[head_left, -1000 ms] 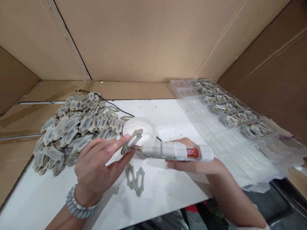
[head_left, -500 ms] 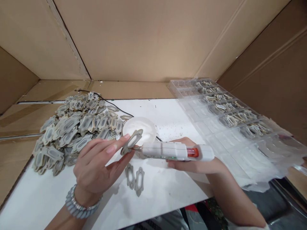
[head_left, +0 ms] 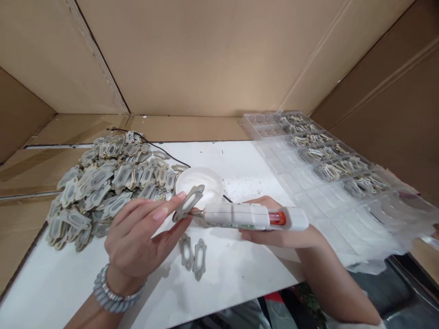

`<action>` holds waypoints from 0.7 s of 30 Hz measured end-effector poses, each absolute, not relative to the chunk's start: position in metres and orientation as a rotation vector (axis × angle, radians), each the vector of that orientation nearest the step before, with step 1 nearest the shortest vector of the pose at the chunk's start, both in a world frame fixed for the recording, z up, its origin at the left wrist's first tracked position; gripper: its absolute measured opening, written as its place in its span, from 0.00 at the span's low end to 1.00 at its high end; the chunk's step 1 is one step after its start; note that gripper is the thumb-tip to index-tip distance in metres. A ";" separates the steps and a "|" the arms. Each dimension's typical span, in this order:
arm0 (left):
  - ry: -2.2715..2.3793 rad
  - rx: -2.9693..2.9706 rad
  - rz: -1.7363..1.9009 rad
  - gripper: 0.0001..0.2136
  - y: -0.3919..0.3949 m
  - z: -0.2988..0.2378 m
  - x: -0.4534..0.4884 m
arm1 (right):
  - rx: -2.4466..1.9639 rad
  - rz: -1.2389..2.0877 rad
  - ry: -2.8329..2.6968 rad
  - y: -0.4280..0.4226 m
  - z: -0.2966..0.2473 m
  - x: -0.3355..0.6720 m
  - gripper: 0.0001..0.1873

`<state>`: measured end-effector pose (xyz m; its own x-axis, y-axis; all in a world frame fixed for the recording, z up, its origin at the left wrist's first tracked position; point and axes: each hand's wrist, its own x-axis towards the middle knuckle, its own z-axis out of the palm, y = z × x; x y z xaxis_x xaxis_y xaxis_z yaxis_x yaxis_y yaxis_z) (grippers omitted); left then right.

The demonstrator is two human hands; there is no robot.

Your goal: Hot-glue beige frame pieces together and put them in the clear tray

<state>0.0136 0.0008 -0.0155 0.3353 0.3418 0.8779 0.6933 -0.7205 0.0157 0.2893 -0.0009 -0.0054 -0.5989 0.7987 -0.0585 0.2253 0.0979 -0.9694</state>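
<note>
Between the thumb and fingers of my left hand [head_left: 140,240] is a flat grey frame piece [head_left: 194,197], long and oval with a slot through its middle. It is tilted up above the white table. My right hand [head_left: 270,237] is closed around a thick white pen-shaped tool [head_left: 236,215] with a pointed metal tip and an orange-red insert near its rear. The tip meets the lower end of the frame piece; whether it presses in cannot be made out. Two similar frames [head_left: 199,259] lie flat on the table just below the hands.
A large heap of grey frames [head_left: 99,180] covers the left side. Behind my hands is a round white dish [head_left: 214,178]. A thin black cord [head_left: 164,151] runs towards it. Clear compartment trays [head_left: 291,183] on the right hold small metal pieces [head_left: 343,168]. Cardboard walls [head_left: 219,55] enclose the table.
The white tool and my right hand have shifted very slightly to the right. My left hand and the frame piece look nearly still.
</note>
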 end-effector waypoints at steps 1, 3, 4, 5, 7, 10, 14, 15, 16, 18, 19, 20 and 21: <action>-0.914 -2.244 -1.344 0.25 0.001 -0.016 0.014 | -0.994 1.523 -1.890 -0.001 -0.005 0.289 0.15; -0.916 -2.246 -1.353 0.27 0.000 -0.018 0.013 | -0.977 1.530 -1.890 -0.001 -0.005 0.289 0.15; -0.921 -2.250 -1.355 0.27 0.000 -0.019 0.013 | -0.971 1.538 -1.891 -0.001 -0.005 0.289 0.15; -0.928 -2.254 -1.356 0.28 0.000 -0.019 0.013 | -0.963 1.544 -1.894 -0.001 -0.005 0.289 0.15; -0.921 -2.256 -1.361 0.28 0.000 -0.019 0.013 | -0.959 1.548 -1.901 0.000 -0.005 0.289 0.15; -0.878 -2.256 -1.371 0.27 0.002 -0.018 0.013 | -0.961 1.514 -1.933 0.000 -0.005 0.290 0.14; -0.831 -2.235 -1.346 0.23 0.004 -0.017 0.013 | -0.977 1.455 -1.994 -0.001 -0.004 0.291 0.16; -0.839 -2.229 -1.317 0.22 0.005 -0.016 0.013 | -1.000 1.442 -2.006 -0.001 -0.003 0.291 0.17; -0.853 -2.222 -1.285 0.20 0.005 -0.015 0.014 | -1.024 1.423 -2.019 -0.002 -0.002 0.291 0.17; -0.882 -2.213 -1.222 0.19 0.006 -0.014 0.015 | -1.054 1.362 -2.047 -0.002 0.000 0.292 0.17; -0.880 -2.204 -1.208 0.20 0.006 -0.014 0.015 | -1.057 1.327 -2.057 -0.002 0.000 0.293 0.17; -0.876 -2.191 -1.207 0.20 0.007 -0.014 0.015 | -1.062 1.299 -2.057 -0.002 0.000 0.294 0.16; -0.879 -2.176 -1.208 0.20 0.008 -0.014 0.015 | -1.076 1.282 -2.044 -0.002 0.000 0.295 0.15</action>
